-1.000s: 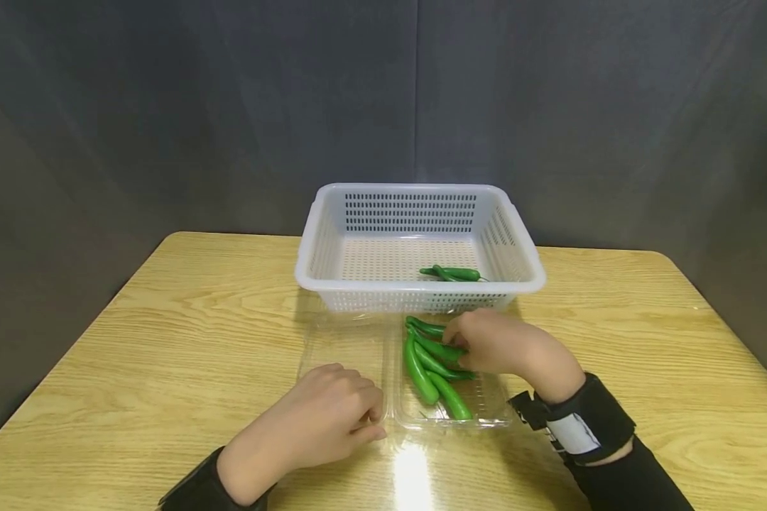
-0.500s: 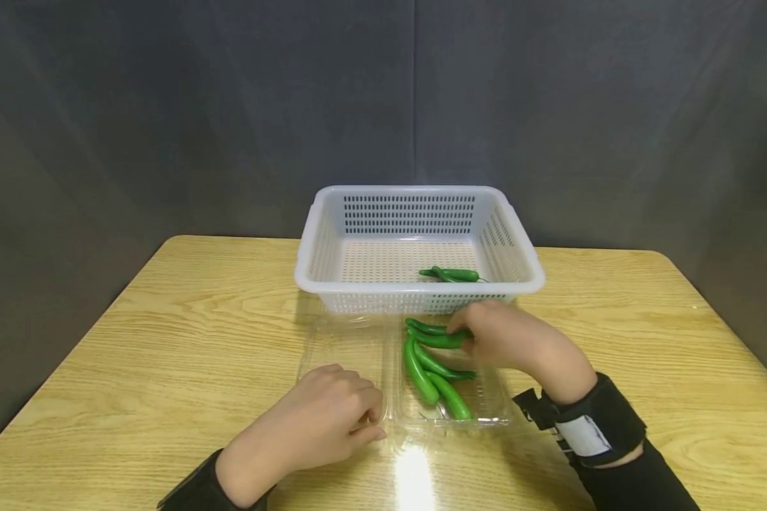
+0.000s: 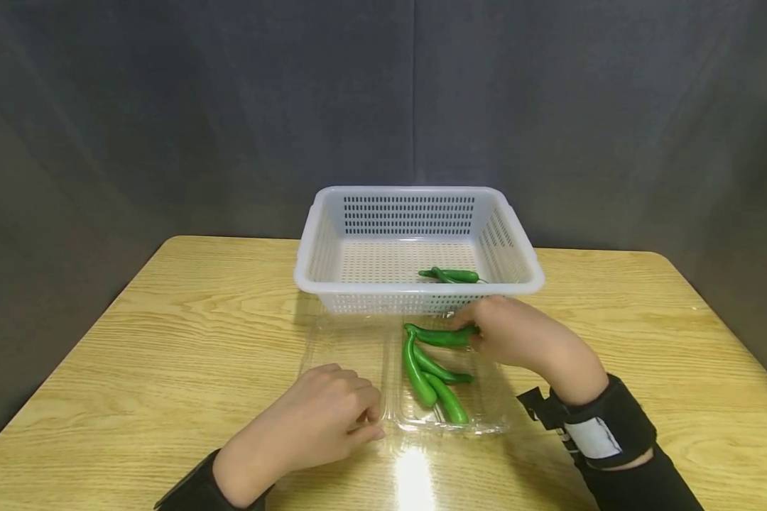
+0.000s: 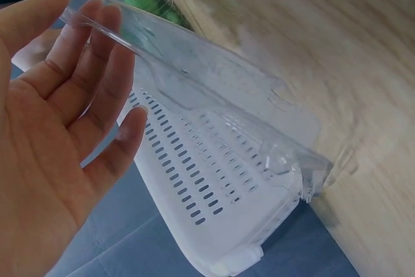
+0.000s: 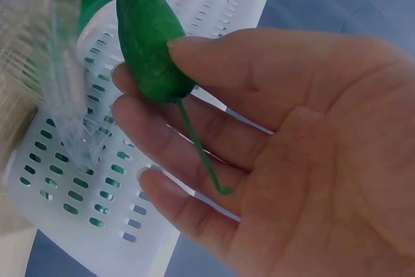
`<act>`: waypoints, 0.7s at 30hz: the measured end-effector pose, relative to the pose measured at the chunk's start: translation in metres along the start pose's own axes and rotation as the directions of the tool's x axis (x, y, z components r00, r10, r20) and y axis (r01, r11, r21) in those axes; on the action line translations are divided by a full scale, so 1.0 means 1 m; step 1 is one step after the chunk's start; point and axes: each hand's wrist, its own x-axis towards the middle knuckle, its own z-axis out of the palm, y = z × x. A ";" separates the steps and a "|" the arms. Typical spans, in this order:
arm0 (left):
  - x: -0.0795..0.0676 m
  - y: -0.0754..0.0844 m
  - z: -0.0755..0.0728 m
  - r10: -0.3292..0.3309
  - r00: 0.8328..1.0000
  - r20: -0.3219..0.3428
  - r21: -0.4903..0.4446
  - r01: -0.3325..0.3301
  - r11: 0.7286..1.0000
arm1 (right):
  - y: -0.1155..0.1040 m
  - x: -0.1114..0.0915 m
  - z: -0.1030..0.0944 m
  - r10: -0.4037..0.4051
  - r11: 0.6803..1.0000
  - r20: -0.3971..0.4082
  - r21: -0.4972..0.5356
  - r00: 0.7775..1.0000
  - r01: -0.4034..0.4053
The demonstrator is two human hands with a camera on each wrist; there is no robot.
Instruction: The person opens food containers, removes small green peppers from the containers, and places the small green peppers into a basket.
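R grip, clamped on pepper (pinched at one end only), far side of clear box; L grip nr box's front, hold unclear; off-centre pinch may cause swivel/slip.

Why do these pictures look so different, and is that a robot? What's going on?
No robot! These are a person's two bare hands. The wide picture comes from a camera on their head; the two close-ups come from cameras on each wrist. On the wooden table is a clear plastic container, open, with loose peppers in its right half. Behind it, a white basket has small peppers inside. The right hand pinches a green pepper. The left hand is at the container's edge; I can't tell whether it grips.
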 end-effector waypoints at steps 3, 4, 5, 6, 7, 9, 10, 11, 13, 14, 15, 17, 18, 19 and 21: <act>0.000 0.000 0.000 0.002 1.000 0.002 -0.001 -0.002 1.000 | 0.001 -0.001 -0.001 0.009 1.000 -0.001 -0.009 1.000 -0.009; 0.000 0.000 0.000 0.003 1.000 0.001 0.000 -0.003 1.000 | 0.001 -0.001 -0.002 0.013 1.000 0.000 -0.012 1.000 -0.013; 0.000 0.000 0.000 0.003 1.000 0.001 0.000 -0.003 1.000 | 0.001 -0.002 -0.002 0.019 1.000 0.002 -0.011 1.000 -0.019; 0.000 0.000 -0.001 0.003 1.000 0.001 -0.001 -0.003 1.000 | 0.001 -0.002 -0.003 0.025 1.000 0.003 -0.014 1.000 -0.024; 0.000 0.000 -0.001 0.002 1.000 0.002 -0.002 -0.002 1.000 | 0.001 -0.002 -0.004 0.027 1.000 0.001 -0.017 1.000 -0.027; 0.000 0.000 -0.001 0.000 1.000 0.005 -0.001 0.000 1.000 | 0.001 -0.003 -0.005 0.039 0.999 -0.002 -0.014 0.999 -0.039; 0.000 0.000 -0.001 -0.003 1.000 0.006 -0.002 0.003 1.000 | 0.000 -0.004 -0.007 0.045 0.999 -0.002 -0.012 0.999 -0.045; 0.000 0.000 -0.001 -0.005 1.000 0.006 -0.003 0.005 1.000 | 0.000 -0.004 -0.008 0.050 0.999 -0.002 -0.010 0.999 -0.050; 0.000 0.001 0.000 -0.006 1.000 0.007 -0.008 0.006 1.000 | -0.001 -0.005 -0.010 0.052 0.999 0.000 0.000 0.999 -0.052; 0.000 0.001 0.000 -0.006 1.000 0.008 -0.011 0.006 1.000 | -0.001 -0.006 -0.011 0.051 0.999 0.003 0.006 0.999 -0.051; 0.000 0.001 0.000 -0.006 1.000 0.010 -0.016 0.006 1.000 | -0.002 -0.007 -0.012 0.047 0.999 0.002 0.008 0.999 -0.047; 0.000 0.001 0.000 -0.009 1.000 0.014 -0.021 0.009 1.000 | -0.004 -0.008 -0.014 0.042 0.999 0.001 0.016 0.999 -0.042; 0.000 0.001 0.000 -0.010 1.000 0.016 -0.023 0.010 1.000 | -0.005 -0.009 -0.015 0.040 0.999 -0.004 0.019 0.999 -0.040; 0.000 0.001 0.000 -0.011 1.000 0.019 -0.024 0.011 1.000 | -0.006 -0.010 -0.016 0.040 0.999 -0.011 0.019 0.999 -0.039; 0.001 0.001 0.000 -0.013 1.000 0.021 -0.022 0.014 1.000 | -0.007 -0.012 -0.018 0.040 0.999 -0.029 0.015 0.999 -0.040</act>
